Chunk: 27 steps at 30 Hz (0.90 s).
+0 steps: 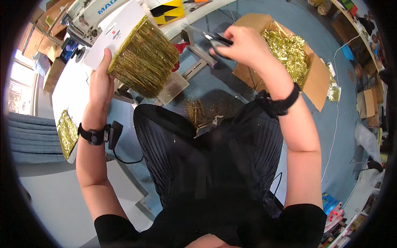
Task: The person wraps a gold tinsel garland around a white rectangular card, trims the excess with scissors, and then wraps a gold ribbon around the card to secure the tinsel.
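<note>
My left hand [101, 80] grips a white card [119, 29] with gold tinsel fringe [145, 59] hanging from its edge; the card bears printed writing. To the right, my right hand [243, 45] has its fingers in the black handles of a pair of scissors [214, 38], whose blades point up and left, towards the fringe but apart from it. The blades are blurred, so whether they are apart I cannot tell. Behind the card stands a white sewing machine [90, 18] on a white table [66, 90].
An open cardboard box [316, 82] full of gold tinsel [287, 52] stands on the floor at the right. A yellow and black box [169, 12] sits on the table. Loose tinsel scraps [198, 113] lie beyond my knees. A white cable [333, 133] crosses the floor.
</note>
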Tool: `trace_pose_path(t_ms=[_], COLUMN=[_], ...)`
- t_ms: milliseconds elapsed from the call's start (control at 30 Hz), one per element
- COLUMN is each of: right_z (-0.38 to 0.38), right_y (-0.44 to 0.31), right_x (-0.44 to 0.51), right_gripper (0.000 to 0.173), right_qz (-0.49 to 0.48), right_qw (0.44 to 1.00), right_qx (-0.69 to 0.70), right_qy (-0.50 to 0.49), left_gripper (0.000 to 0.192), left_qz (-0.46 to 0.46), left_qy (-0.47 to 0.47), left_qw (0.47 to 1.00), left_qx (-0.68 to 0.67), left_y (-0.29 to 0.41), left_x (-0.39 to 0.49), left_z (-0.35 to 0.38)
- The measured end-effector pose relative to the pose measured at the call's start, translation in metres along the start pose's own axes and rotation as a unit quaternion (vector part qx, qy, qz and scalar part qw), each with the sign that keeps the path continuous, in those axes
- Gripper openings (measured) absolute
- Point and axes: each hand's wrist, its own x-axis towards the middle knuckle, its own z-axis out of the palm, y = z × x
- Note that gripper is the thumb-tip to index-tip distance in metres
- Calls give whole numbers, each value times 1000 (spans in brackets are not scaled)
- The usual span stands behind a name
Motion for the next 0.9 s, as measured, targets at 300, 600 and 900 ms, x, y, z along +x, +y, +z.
trace_pose_path(t_ms=[300,600,900], right_z=[-19,-19,-24], right_y=[48,46,18], right_x=[-96,-71,-39], right_gripper=[63,71,50], right_qz=[-63,-78,-56], right_qw=[980,980,955], right_qx=[-140,-165,-226], right_qy=[-129,-76,-184], left_gripper=[48,51,46], left_qz=[60,69,52], left_qy=[-65,-70,-96], left_qw=[995,994,988], left_qx=[41,43,111], left_y=[30,29,4], left_x=[32,40,44], left_z=[92,158,181])
